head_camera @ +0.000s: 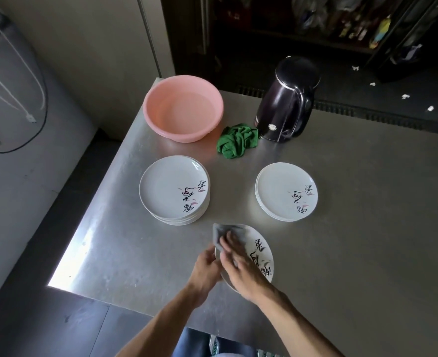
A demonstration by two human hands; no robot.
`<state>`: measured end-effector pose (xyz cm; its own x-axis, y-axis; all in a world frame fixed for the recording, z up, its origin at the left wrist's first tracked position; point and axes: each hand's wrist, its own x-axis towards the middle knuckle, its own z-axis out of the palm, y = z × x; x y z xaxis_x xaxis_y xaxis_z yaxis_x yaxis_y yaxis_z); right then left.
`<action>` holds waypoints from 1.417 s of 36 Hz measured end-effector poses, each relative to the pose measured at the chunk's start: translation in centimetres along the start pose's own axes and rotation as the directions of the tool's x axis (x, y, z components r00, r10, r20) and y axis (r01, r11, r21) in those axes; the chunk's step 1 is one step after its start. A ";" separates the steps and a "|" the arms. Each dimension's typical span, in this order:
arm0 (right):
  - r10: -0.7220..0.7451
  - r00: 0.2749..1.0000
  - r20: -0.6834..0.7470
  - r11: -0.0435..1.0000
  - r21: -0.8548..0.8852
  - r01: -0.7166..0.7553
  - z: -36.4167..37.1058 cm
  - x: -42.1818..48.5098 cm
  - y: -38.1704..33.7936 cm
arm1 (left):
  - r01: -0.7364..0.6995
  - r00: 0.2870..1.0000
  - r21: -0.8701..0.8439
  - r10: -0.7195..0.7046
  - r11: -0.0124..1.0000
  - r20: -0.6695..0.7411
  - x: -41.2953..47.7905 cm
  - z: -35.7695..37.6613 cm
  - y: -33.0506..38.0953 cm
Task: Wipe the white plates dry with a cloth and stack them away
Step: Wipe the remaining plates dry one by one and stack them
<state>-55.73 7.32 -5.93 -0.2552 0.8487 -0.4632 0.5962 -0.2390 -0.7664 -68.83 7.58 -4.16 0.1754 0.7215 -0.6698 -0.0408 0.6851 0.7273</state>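
Low in the frame's centre the wiping step is under way: the left hand [207, 260] grips the tilted white plate [263, 249] by its rim, the right hand [242, 270] presses a grey cloth [219, 233] on it with fingers laid out, and next probably comes squaring it onto the shorter stack [277, 191] at centre right.

A grey cloth [218, 233] drapes a tilted white plate [260, 251]; beyond sit a left stack [170, 188] and right stack [283, 191].
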 end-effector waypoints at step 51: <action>0.073 0.993 -0.093 0.985 -0.149 -0.086 0.2 -1.2 1.9 | 0.032 0.997 -0.040 -0.029 0.999 0.074 -1.4 -1.0 0.7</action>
<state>-54.47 5.76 -6.88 -0.1391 0.8692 -0.4745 0.7227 -0.2384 -0.6487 -70.13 7.14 -2.87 0.2487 0.6921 -0.6776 -0.0746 0.7111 0.6991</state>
